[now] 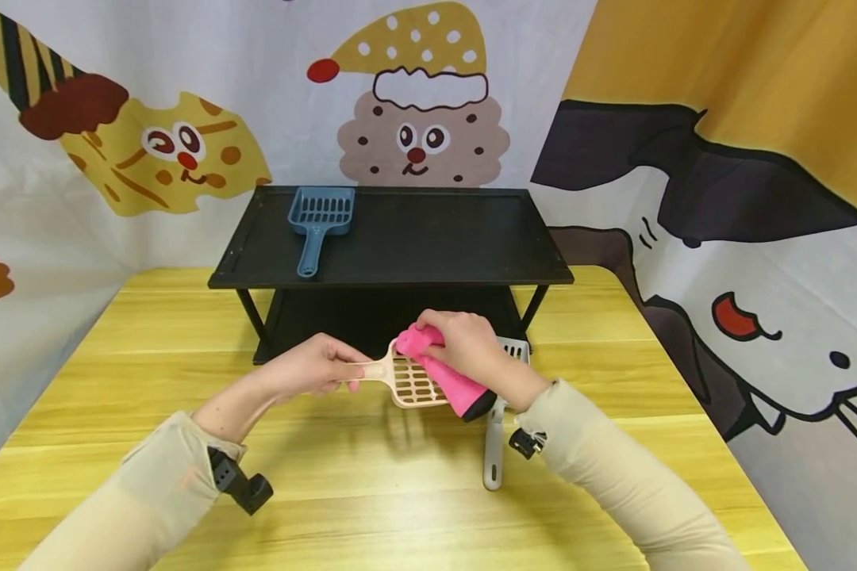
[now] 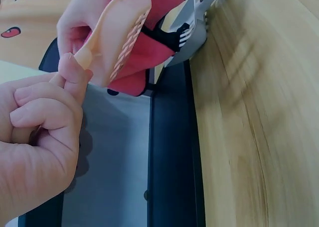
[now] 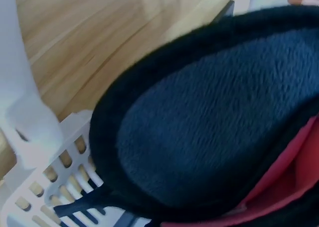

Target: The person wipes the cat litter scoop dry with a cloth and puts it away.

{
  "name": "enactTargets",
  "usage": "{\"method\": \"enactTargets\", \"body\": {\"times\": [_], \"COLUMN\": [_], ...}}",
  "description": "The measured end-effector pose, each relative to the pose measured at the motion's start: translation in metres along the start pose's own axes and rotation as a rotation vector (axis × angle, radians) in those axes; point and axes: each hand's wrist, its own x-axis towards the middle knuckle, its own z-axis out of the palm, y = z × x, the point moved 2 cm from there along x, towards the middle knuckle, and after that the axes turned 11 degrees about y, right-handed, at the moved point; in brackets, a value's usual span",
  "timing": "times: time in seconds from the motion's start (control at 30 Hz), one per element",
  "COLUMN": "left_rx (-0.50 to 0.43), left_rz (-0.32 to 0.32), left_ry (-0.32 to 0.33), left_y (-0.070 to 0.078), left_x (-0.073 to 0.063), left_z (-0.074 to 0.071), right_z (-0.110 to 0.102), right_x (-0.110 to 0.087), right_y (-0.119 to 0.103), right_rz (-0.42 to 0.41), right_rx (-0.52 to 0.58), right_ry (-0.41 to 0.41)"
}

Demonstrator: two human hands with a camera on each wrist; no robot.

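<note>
My left hand pinches the handle of a beige litter scoop, which is held above the table with its slotted head toward the right. In my right hand is a bunched pink cloth with a dark edge, lying against the far right part of the scoop's head and hiding some of it. The left wrist view has the scoop edge-on, the cloth behind it. Seen from the right wrist, the cloth's dark fuzzy underside fills much of the picture and the right fingers are hidden.
A light grey litter scoop lies on the wooden table beneath the right forearm, its head partly hidden by the right hand. Behind stands a black two-tier rack, with a blue litter scoop on its top left. Printed curtains surround the table.
</note>
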Motion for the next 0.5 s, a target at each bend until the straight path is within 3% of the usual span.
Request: {"method": "enactTargets", "body": {"times": [0.2,0.33,0.5], "left_rx": [-0.006,-0.022,-0.038], "left_rz": [0.003,0.01,0.01], "left_ry": [-0.001,-0.016,-0.03], "left_y": [0.0,0.0,-0.001], "left_x": [-0.003,-0.004,-0.005], "left_z": [-0.003,-0.005,-0.01], "right_z": [-0.002,-0.007,-0.017], "right_x": [0.001,0.002,0.002], "right_y": [0.014,0.019,0.024], "right_rz": [0.022,0.007,0.055], "right_rx": [0.083,0.118,0.176], "right_ry": [-0.108,-0.103,-0.057]}}
